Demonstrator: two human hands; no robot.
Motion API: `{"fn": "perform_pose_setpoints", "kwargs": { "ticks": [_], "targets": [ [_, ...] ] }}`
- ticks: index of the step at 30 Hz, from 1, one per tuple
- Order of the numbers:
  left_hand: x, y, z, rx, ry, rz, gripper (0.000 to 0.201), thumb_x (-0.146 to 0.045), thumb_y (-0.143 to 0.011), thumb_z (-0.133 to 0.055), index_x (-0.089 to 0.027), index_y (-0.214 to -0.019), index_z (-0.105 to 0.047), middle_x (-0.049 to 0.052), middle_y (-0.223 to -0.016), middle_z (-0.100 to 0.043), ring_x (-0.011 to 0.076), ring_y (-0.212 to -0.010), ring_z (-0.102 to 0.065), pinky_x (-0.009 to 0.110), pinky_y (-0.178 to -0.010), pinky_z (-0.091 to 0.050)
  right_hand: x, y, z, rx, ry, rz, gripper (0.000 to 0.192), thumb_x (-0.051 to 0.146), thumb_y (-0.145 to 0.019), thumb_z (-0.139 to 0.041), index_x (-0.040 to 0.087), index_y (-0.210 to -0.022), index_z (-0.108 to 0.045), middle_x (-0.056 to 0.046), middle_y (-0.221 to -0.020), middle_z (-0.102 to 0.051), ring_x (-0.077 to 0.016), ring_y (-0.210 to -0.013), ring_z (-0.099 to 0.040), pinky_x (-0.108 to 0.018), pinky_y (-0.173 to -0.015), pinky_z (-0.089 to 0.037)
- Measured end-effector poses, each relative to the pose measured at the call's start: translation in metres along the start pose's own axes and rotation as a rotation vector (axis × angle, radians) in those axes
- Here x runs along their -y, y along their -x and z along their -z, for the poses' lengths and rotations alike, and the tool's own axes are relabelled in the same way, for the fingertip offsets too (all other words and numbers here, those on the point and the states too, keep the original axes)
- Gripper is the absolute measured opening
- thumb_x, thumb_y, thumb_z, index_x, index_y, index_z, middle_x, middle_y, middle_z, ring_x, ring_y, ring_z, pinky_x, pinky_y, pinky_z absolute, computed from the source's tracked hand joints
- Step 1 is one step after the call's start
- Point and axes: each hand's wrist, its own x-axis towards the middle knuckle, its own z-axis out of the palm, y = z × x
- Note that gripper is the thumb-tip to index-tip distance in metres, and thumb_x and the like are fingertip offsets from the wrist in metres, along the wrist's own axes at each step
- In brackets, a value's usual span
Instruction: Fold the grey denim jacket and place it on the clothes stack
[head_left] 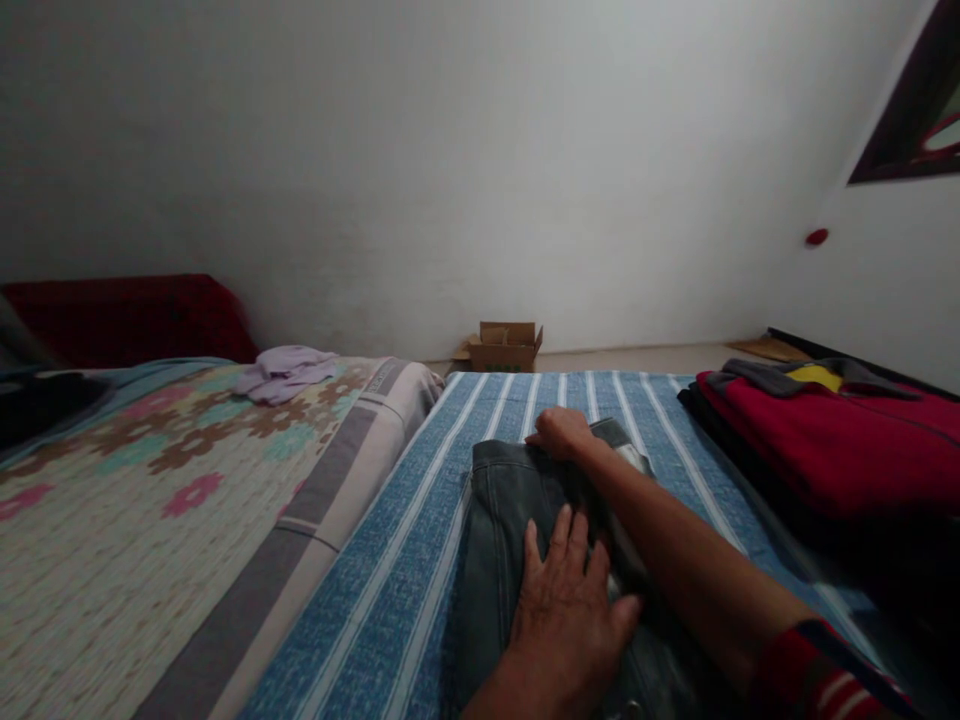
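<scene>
Both hands press the grey jeans (510, 500) on the blue striped bed (390, 560): left hand (566, 595) flat and open, right hand (561, 432) curled at the far edge. Uneven pressure could make the denim crease or slip crooked.

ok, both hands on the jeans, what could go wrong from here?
1. The left hand presses flat while the right hand grips only the far edge of the grey jeans; a tug may bunch them unevenly.
2. The red clothing pile lies close on the right; the forearm could knock it.
</scene>
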Motion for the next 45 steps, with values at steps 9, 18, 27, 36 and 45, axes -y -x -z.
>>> {"fn": "perform_pose_setpoints", "kwargs": {
  "ticks": [9,18,27,36,45],
  "targets": [
    [0.01,-0.01,-0.002,0.004,-0.018,0.011,0.059,-0.059,-0.088,-0.028,-0.029,-0.139,-0.033,0.006,-0.15,-0.02,0.0281,-0.138,-0.011,0.063,-0.106,-0.006,0.014,0.041,0.006,-0.311,0.09,0.02,0.034,0.032,-0.093,-0.033,0.015,-0.105,-0.06,-0.016,-0.108,-0.061,-0.0264,-0.104,-0.053,-0.038,-0.087,-0.036],
    [0.004,-0.011,0.01,0.004,-0.04,0.035,0.057,-0.058,-0.086,-0.035,-0.029,-0.134,-0.041,0.006,-0.148,-0.025,0.029,-0.137,-0.015,0.063,-0.106,-0.003,-0.061,0.085,-0.012,-0.219,-0.419,-0.485,0.04,0.048,-0.08,-0.05,0.016,-0.101,-0.062,-0.018,-0.11,-0.061,-0.033,-0.108,-0.053,-0.04,-0.083,-0.04],
    [-0.001,-0.008,0.02,0.0,-0.002,0.088,0.061,-0.057,-0.086,-0.033,-0.02,-0.133,-0.043,0.009,-0.147,-0.027,0.0279,-0.137,-0.019,0.059,-0.108,-0.009,-0.103,0.097,-0.029,-0.047,-0.968,-0.365,0.038,0.039,-0.088,-0.037,0.013,-0.088,-0.064,-0.01,-0.08,-0.069,-0.0177,-0.065,-0.064,-0.024,-0.053,-0.047],
    [-0.004,-0.007,0.018,0.009,-0.028,0.196,0.065,-0.061,-0.086,-0.029,-0.021,-0.135,-0.041,0.011,-0.148,-0.024,0.0292,-0.137,-0.015,0.059,-0.107,-0.007,-0.113,0.101,-0.071,-0.314,-0.882,-0.334,0.012,0.025,-0.069,-0.057,0.014,-0.069,-0.062,-0.003,-0.068,-0.062,-0.02,-0.074,-0.06,-0.022,-0.058,-0.039],
    [0.002,-0.014,0.024,-0.036,-0.133,0.243,0.063,-0.057,-0.088,-0.025,-0.019,-0.136,-0.039,0.012,-0.148,-0.025,0.0277,-0.138,-0.014,0.055,-0.108,-0.01,-0.119,0.1,-0.086,-0.369,-0.889,-0.315,0.027,0.038,-0.068,-0.055,0.012,-0.066,-0.063,0.0,-0.06,-0.059,-0.0155,-0.062,-0.056,-0.022,-0.052,-0.034]
  ]
}}
